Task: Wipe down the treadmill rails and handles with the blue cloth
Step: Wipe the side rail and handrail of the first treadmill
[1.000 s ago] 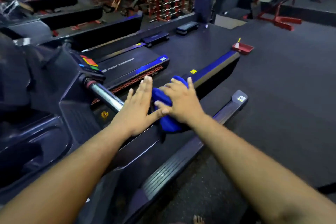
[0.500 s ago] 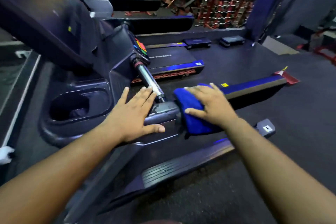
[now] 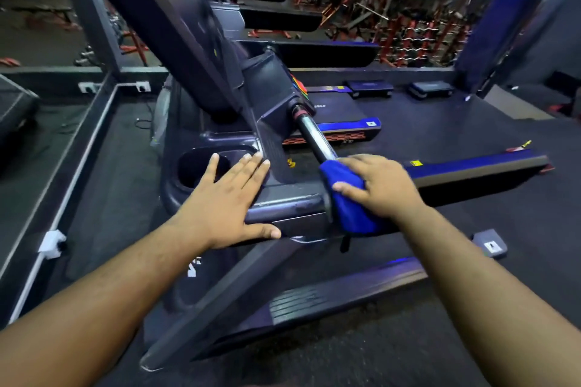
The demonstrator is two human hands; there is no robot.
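A dark treadmill fills the middle of the view. Its side handle rail point(image 3: 292, 203) runs left to right in front of me. A silver grip bar point(image 3: 312, 135) slopes from the console down to that rail. My right hand point(image 3: 382, 185) presses the bunched blue cloth point(image 3: 349, 201) over the rail where the silver bar meets it. My left hand point(image 3: 226, 201) lies flat, fingers spread, on the rail beside the cup holder point(image 3: 201, 166), holding nothing. The cloth's underside is hidden.
The console mast point(image 3: 176, 25) rises at upper left. The treadmill's side foot rail point(image 3: 330, 295) runs below my arms. A blue-edged deck point(image 3: 471, 163) stretches right. A second treadmill point(image 3: 339, 116) stands beyond. Weight racks point(image 3: 408, 34) line the back, a blue pillar point(image 3: 503, 9) at right.
The view has swung left and up, showing more of the console and cup holder. My left hand has slid left toward the cup holder. My right hand stays on the cloth at the rail joint.
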